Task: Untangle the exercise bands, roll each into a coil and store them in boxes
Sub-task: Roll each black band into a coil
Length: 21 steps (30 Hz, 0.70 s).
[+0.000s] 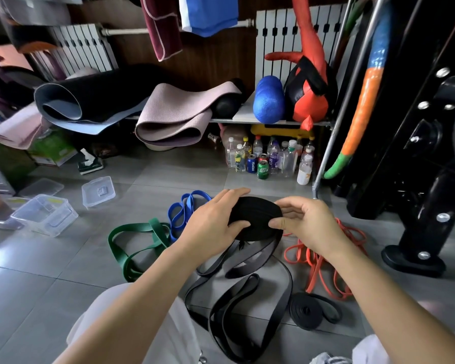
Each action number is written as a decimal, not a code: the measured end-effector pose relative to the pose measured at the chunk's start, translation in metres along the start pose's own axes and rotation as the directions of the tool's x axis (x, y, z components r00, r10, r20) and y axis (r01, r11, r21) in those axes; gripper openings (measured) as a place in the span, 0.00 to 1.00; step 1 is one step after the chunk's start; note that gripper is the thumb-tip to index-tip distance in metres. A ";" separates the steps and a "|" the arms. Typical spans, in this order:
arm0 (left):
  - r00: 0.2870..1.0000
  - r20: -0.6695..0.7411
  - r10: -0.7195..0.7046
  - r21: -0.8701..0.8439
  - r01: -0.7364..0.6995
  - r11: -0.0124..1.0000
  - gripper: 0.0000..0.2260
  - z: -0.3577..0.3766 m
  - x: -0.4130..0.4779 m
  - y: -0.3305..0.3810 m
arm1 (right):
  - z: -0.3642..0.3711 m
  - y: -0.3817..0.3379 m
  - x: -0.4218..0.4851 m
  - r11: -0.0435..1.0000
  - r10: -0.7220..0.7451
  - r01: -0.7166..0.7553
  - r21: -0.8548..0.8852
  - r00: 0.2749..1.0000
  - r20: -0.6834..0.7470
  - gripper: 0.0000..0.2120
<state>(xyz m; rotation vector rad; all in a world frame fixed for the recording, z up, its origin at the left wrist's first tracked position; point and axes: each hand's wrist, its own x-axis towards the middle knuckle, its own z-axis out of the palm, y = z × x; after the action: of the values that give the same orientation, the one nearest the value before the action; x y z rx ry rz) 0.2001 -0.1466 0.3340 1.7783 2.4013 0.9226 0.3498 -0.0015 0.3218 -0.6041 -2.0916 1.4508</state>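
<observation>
Coil [258, 216] was held off the floor [63, 285] between both hands, above the loose bands. Left hand [216, 222] cupped its left side, fingers over the far edge and thumb pressed on the near face. Right hand [307, 224] pinched the right edge between thumb and curled fingers. The coil looked matte black, wide, wound flat and oval rather than round. A tail [247, 285], apparently the same band, hung from its underside and looped over the floor. Judgement: rubbery and soft, light, with some spring, so the wraps would likely loosen or telescope if pressure came off. Best hold seemed to be across both flat faces, one thumb pinning the outermost wrap while the other hand fed the tail in. The surface probably gripped itself well, so slip risk was low. Green band [134, 243], blue band [181, 214] and orange band [326, 258] lay uncoiled near by. A small coil [307, 311] lay on the floor, partly sprung open. Clear boxes [45, 216] stood open, well to the left.
</observation>
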 end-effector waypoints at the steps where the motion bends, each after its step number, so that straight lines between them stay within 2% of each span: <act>1: 1.000 -0.004 -0.008 -0.006 0.008 1.000 0.25 0.000 0.001 0.000 | 0.000 0.001 0.000 1.000 0.002 -0.002 0.000 1.000 0.008 0.17; 5: 0.998 -0.013 -0.059 -0.117 0.057 0.992 0.20 -0.001 0.002 -0.003 | 0.000 0.005 -0.003 1.000 0.002 -0.001 -0.015 0.997 0.075 0.18; 8: 0.993 -0.043 -0.113 -0.233 0.100 0.967 0.19 -0.002 0.002 -0.005 | 0.001 0.007 -0.003 0.999 0.002 -0.004 0.036 0.998 0.062 0.18; 11: 0.991 0.019 -0.130 -0.293 0.130 0.947 0.19 -0.002 0.003 -0.005 | 0.001 0.007 -0.004 1.000 -0.011 0.011 0.021 0.999 0.040 0.18; 13: 0.988 0.084 -0.128 -0.332 0.149 0.931 0.14 -0.001 0.003 -0.006 | 0.000 0.008 -0.005 1.000 -0.006 0.005 0.011 0.999 0.046 0.19; 16: 0.988 0.113 -0.108 -0.302 0.137 0.943 0.15 -0.003 0.002 -0.008 | -0.001 0.009 -0.006 1.000 0.004 -0.003 -0.012 0.998 0.059 0.20; 21: 0.991 0.043 -0.129 -0.314 0.135 0.940 0.13 -0.004 0.001 -0.007 | 0.000 0.006 -0.007 1.000 0.004 -0.005 0.006 0.998 0.061 0.18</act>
<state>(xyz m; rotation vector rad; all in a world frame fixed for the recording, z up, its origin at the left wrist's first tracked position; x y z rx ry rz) 0.1922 -0.1491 0.3346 1.4867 2.1752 1.1844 0.3560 -0.0038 0.3150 -0.5691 -2.1329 1.4954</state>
